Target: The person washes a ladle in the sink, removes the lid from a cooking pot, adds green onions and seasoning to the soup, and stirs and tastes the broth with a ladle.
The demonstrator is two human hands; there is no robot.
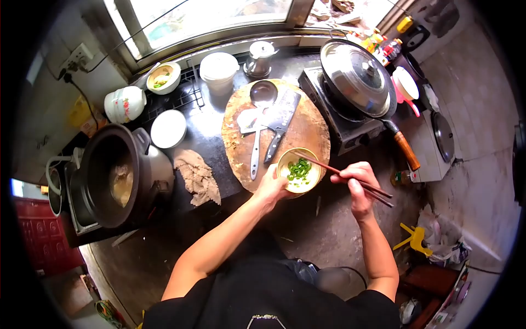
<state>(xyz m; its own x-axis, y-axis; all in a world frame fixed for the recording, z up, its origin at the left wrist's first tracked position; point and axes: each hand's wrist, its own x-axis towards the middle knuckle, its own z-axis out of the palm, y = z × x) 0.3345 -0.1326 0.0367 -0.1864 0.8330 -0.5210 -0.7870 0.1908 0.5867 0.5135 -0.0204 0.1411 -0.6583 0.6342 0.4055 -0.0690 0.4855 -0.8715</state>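
Note:
A small yellow bowl (pixel 309 185) with chopped green pieces (pixel 299 169) in it is held at the near edge of the round wooden board (pixel 236 153). My left hand (pixel 272 186) grips the bowl's left side. Dark red chopsticks (pixel 329 168) are in my closed right hand (pixel 359 186), with their tips at the bowl's upper rim. On the board, beyond the bowl, lie a cleaver (pixel 284 116) and a ladle (pixel 263 94) with a steel handle. A white-headed utensil (pixel 255 142) rests beside them.
A lidded wok (pixel 356 71) sits on the stove (pixel 345 131), its wooden handle (pixel 406 151) pointing toward me. Left are a large dark pot (pixel 112 175), a brown cloth (pixel 197 176), a white lid (pixel 168 129), a white tub (pixel 218 74) and bowls (pixel 125 105). Bottles (pixel 390 48) stand at the back right.

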